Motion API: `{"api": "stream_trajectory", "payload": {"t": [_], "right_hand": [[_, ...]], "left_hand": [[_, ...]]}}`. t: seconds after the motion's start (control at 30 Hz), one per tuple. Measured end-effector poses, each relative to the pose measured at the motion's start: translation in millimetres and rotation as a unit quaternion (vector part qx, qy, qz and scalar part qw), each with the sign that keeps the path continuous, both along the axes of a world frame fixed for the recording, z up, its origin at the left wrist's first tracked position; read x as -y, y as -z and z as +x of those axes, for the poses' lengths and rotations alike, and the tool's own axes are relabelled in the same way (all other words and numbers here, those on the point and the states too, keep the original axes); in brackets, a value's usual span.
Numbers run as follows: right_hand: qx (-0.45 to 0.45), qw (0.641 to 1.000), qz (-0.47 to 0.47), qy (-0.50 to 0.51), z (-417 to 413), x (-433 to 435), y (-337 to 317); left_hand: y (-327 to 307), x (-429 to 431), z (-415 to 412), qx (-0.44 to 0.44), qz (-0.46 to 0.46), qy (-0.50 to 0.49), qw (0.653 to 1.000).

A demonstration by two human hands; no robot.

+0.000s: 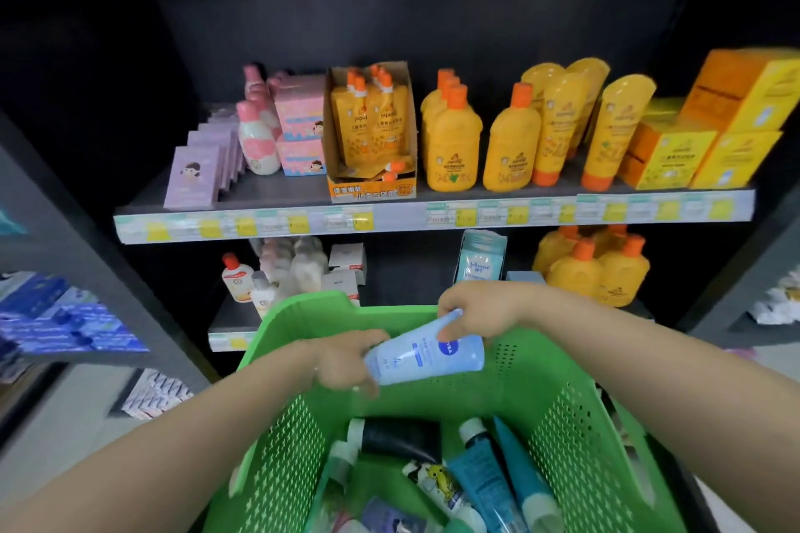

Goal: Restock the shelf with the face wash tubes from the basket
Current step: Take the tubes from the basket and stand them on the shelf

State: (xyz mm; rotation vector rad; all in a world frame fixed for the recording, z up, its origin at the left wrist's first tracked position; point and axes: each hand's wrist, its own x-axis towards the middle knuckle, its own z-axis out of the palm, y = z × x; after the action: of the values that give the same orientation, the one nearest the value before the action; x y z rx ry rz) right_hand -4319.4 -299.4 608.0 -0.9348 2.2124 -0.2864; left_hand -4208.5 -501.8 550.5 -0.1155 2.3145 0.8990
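1. Flat lilac cardboard cartons (pixel 192 177) stand in a row on the dark shelf board (pixel 281 191), above the green perforated plastic basket (pixel 562 424) and to its left.
2. The left hand (pixel 346 359) hangs over the far left part of the basket. Its fingers are curled round the left end of the pale blue plastic face wash tube (pixel 426 353).
3. A black soft plastic tube (pixel 400 439) lies on the bottom of the basket, toward its middle.
4. The pale blue tube is held nearly level in the air over the far half of the basket, apart from the things lying below it.
5. The right hand (pixel 476 312) is at the far rim of the basket. Its thumb and fingers pinch the wider right end of the pale blue tube.
6. Two teal plastic tubes (pixel 485 485) lie side by side on the bottom of the basket, right of the black tube.
7. Yellow plastic bottles with orange caps (pixel 454 143) stand on the same shelf board, above the basket.
8. Orange and yellow cardboard boxes (pixel 736 134) are stacked on that board, above the basket and to its right.
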Motion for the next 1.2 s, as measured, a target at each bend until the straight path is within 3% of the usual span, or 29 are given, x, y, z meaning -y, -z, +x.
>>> {"api": "stream_trajectory", "payload": {"t": [0.33, 0.6, 0.7, 0.8, 1.2], "right_hand": [[-0.090, 0.987, -0.132, -0.025, -11, 19, -82], [-0.006, 0.944, -0.323, 0.071, 2, 41, -130], [0.008, 0.937, -0.342, 0.071, 4, 51, -130], [-0.049, 0.934, -0.349, 0.057, 6, 69, -128], [-0.109, 0.877, -0.466, 0.038, 23, 129, -182]], "left_hand": [[-48, 0, -2, -0.102, 0.110, -0.096, 0.984], [-103, 20, 4, -0.196, 0.227, -0.185, 0.936], [-124, 30, 7, -0.257, 0.235, -0.207, 0.914], [-148, 39, 8, -0.299, 0.243, -0.218, 0.897], [-227, 78, 23, -0.387, 0.243, -0.254, 0.852]]}}
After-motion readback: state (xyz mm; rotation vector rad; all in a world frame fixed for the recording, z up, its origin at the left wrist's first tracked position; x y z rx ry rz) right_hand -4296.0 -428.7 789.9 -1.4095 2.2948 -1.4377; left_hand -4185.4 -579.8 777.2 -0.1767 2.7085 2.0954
